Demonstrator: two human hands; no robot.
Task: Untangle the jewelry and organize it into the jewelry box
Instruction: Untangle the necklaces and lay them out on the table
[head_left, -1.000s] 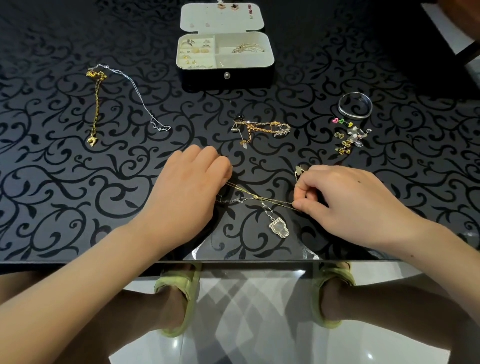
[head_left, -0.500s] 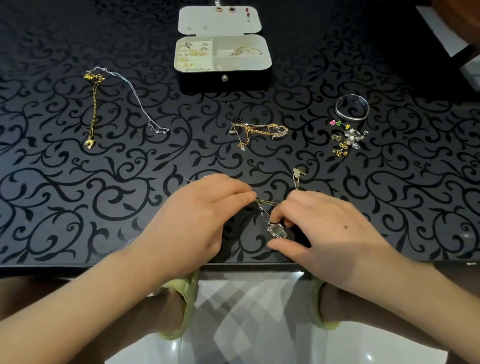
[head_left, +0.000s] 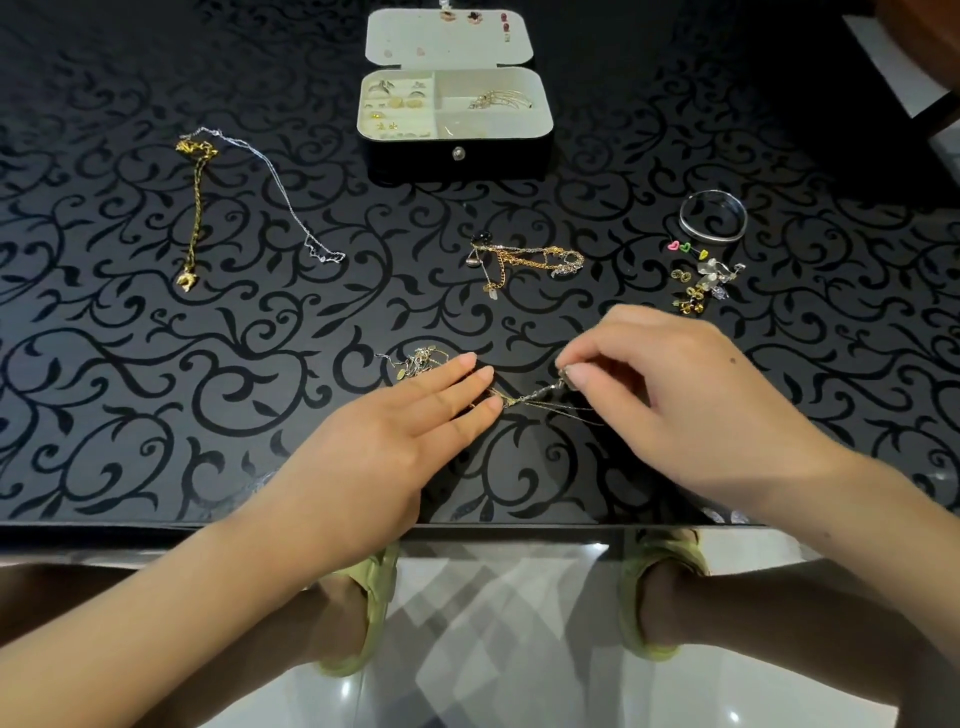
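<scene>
Your left hand (head_left: 395, 441) presses flat, fingers together, on tangled chains (head_left: 421, 361); your right hand (head_left: 670, 400) pinches one. Box (head_left: 405, 156), top centre, partly filled; much remains.

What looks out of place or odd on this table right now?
Nothing looks spilled or broken. The chain tangle between the left hand, pressing flat, and the right hand, pinching one end, is knotted. A second gold clump lies mid-table, and loose earrings sit heaped beside the bangle, outside the jewelry box.
</scene>
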